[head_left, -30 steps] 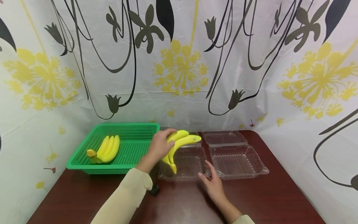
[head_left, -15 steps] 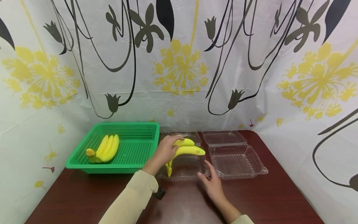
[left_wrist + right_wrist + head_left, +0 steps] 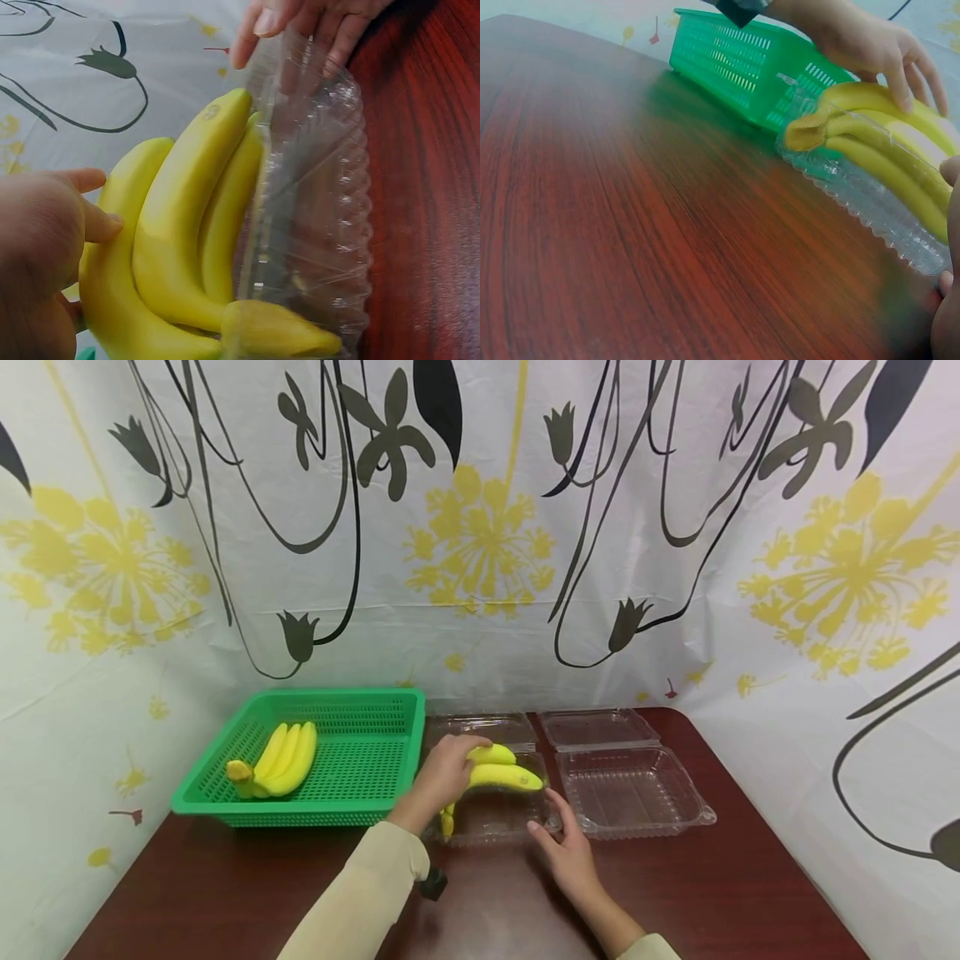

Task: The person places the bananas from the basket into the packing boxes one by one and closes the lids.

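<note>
My left hand (image 3: pixel 444 772) grips a bunch of yellow bananas (image 3: pixel 498 776) from its left side, over the left clear plastic container (image 3: pixel 498 827). In the left wrist view the bananas (image 3: pixel 180 225) lie at the container's rim, with the stem end (image 3: pixel 281 328) seen against its clear wall (image 3: pixel 315 210). My right hand (image 3: pixel 573 856) rests at the container's front right corner, thumb and index finger spread along the edges. In the right wrist view the bunch (image 3: pixel 885 142) hangs partly inside the container, and most of my right hand is out of frame.
A green basket (image 3: pixel 300 818) stands at the left with a second banana bunch (image 3: pixel 285 760) in it. To the right, another clear container (image 3: pixel 637 793) lies with its lid folded back. A patterned sheet (image 3: pixel 480 652) hangs behind the dark red table (image 3: pixel 712 893).
My left hand has lowered the banana bunch into the left container and turned it so the fruit tips point right. My right hand has stayed at the container's corner.
</note>
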Action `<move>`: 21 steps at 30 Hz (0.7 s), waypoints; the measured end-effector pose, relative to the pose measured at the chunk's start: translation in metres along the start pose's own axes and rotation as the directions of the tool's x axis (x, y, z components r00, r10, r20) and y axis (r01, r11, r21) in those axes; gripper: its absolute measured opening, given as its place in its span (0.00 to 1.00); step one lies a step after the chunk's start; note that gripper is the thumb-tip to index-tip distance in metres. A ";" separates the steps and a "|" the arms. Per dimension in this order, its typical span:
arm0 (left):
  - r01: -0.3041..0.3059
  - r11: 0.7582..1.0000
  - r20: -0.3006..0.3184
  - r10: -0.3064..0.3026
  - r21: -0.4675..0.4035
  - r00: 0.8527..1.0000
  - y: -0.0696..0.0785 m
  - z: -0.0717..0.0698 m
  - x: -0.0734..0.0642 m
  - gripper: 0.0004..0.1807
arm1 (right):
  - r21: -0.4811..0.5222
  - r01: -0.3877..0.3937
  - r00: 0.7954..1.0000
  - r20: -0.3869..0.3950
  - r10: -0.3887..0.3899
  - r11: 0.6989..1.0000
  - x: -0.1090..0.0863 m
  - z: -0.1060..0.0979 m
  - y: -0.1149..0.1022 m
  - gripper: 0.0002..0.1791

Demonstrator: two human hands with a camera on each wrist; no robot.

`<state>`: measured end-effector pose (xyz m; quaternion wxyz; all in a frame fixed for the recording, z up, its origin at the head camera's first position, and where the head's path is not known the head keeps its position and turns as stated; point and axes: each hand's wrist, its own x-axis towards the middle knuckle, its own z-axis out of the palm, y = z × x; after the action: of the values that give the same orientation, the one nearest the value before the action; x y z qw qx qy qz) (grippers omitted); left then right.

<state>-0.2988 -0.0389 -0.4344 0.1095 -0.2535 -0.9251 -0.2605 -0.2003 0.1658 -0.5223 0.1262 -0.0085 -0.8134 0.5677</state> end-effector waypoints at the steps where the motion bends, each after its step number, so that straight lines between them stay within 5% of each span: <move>1: 0.004 1.000 -0.003 -0.004 0.010 1.000 -0.001 0.002 -0.001 0.23 | -0.004 0.008 1.000 -0.006 -0.008 1.000 0.002 0.002 0.006 0.33; 12: -0.015 0.999 -0.026 0.016 0.032 1.000 -0.004 0.013 -0.002 0.24 | -0.001 -0.004 1.000 0.011 0.004 1.000 0.002 0.003 0.004 0.34; 21: 0.009 0.999 -0.033 -0.008 0.044 0.999 -0.004 0.019 -0.001 0.25 | 0.008 -0.022 1.000 0.011 0.022 1.000 -0.005 -0.003 -0.024 0.33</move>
<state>-0.3017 -0.0323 -0.4526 0.1292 -0.2428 -0.9298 -0.2445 -0.1918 0.1598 -0.5001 0.1152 -0.0138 -0.8117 0.5724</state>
